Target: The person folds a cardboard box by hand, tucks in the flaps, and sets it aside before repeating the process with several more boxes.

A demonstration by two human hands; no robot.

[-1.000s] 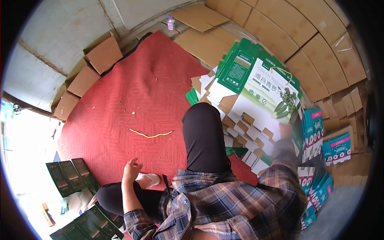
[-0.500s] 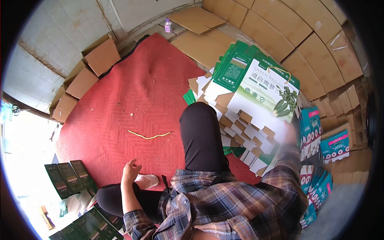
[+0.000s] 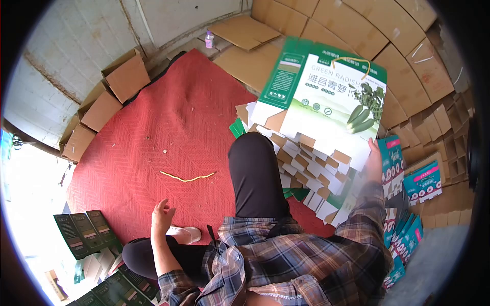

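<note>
My right hand (image 3: 374, 159) grips the lower right edge of a flat green-and-white radish carton (image 3: 319, 104) with a yellow cord handle (image 3: 352, 60). The carton is raised and tilted over a stack of similar flat cartons (image 3: 306, 171), whose white and brown flaps show beneath it. The thumb side of that hand shows at the edge; its other fingers are hidden behind the board. My left hand (image 3: 162, 217) hangs over the red mat beside my bent leg, fingers loosely curled and apart, holding nothing. Beyond it, a loose yellow cord (image 3: 188, 178) lies on the mat.
The red mat (image 3: 168, 117) covers the floor. Open brown boxes (image 3: 126, 76) line its left side, and stacked cardboard (image 3: 352, 30) rises at the back right. Teal printed cartons (image 3: 423, 183) stand at the right, dark green ones (image 3: 84, 232) at the lower left. A small bottle (image 3: 209, 40) stands behind.
My right hand has lifted the top carton off the stack and shifted it slightly up and right. My left hand has barely moved.
</note>
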